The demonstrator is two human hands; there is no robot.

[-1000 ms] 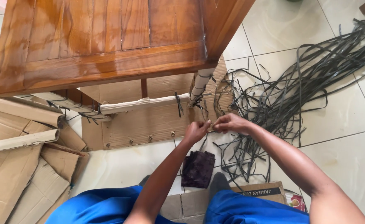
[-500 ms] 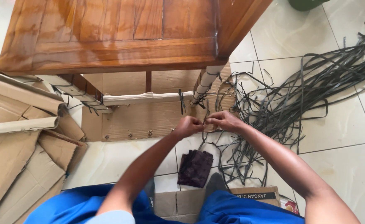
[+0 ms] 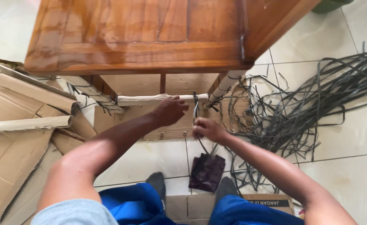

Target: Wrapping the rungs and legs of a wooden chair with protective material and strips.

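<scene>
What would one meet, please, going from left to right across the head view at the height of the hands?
Cardboard → left hand → right hand → heap of dark straps on the tiled floor.

The wooden table [image 3: 150, 37] is brown and very shiny, with dark grain lines and a smooth top. One leg [image 3: 223, 85] is wrapped in pale paper that looks dull. The cardboard sheets [image 3: 12, 137] are brown, matt and a bit torn and bent. The strapping bands [image 3: 308, 108] are dark grey plastic, thin, flat and a little glossy. The floor tiles [image 3: 350, 166] are pale, smooth and shiny. The trousers [image 3: 129, 206] are bright blue cloth, and the socks [image 3: 156, 183] are soft grey cloth.
</scene>
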